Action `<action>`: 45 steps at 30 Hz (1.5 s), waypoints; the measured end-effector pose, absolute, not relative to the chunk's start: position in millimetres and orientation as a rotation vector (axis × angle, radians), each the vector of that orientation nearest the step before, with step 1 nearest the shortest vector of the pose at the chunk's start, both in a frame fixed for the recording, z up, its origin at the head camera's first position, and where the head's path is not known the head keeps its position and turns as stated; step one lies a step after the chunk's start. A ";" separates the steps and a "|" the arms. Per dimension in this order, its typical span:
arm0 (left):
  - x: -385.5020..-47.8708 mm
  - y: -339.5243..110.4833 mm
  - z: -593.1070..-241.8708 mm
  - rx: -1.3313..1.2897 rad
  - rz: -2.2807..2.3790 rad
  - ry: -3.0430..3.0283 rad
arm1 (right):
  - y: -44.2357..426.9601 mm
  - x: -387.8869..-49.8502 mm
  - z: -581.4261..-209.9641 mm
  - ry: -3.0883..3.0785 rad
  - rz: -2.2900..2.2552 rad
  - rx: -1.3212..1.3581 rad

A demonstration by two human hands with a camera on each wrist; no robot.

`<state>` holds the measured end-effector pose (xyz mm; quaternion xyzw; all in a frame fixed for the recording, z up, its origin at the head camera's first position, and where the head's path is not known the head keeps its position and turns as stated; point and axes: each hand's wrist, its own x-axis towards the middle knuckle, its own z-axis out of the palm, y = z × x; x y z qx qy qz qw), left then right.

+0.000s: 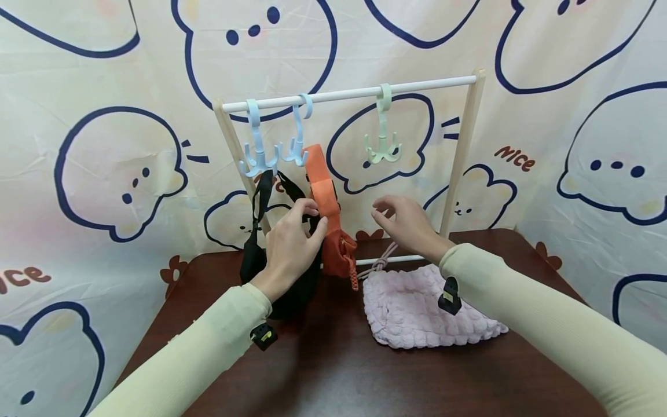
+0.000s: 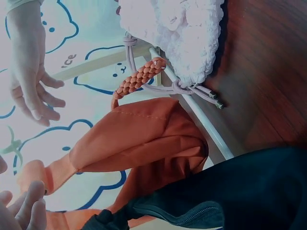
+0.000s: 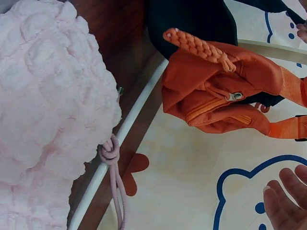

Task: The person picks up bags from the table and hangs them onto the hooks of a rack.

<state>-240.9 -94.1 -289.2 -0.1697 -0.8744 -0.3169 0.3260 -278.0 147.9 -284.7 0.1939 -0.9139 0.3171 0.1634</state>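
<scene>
An orange bag (image 1: pixel 336 249) hangs by its strap from the right one of two blue hooks (image 1: pixel 296 136). To its left a black bag (image 1: pixel 253 258) hangs by black straps under the blue hooks. My left hand (image 1: pixel 289 246) is at the orange strap, in front of the black bag, fingers loosely bent; whether it touches the strap I cannot tell. Right of the orange bag, my right hand (image 1: pixel 409 223) is in the air, holding nothing, fingers relaxed. The orange bag (image 3: pixel 211 91) shows its zipper and braided cord in the right wrist view, with my right fingers (image 3: pixel 288 196) apart from it.
A green hook (image 1: pixel 383 130) hangs farther right on the white rail (image 1: pixel 432 84) of the wooden-sided rack. On the brown table (image 1: pixel 333 370) lies a fluffy pink bag (image 1: pixel 417 310), its knotted cord (image 1: pixel 383 262) by the lower bar. Patterned cloth stands behind and beside.
</scene>
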 end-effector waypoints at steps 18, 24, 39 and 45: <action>-232.3 -83.6 -293.6 -0.508 -0.839 -2.286 | 160.8 -271.3 -297.9 -2.620 0.890 0.603; -229.5 -79.1 -295.0 -0.516 -0.854 -2.310 | 165.3 -268.2 -300.9 -2.630 0.888 0.597; -226.7 -64.7 -300.8 -0.550 -0.843 -2.322 | 179.4 -265.4 -301.6 -2.723 0.828 0.526; -227.2 -59.2 -308.1 -0.573 -0.839 -2.345 | 187.4 -267.4 -307.4 -2.744 0.847 0.486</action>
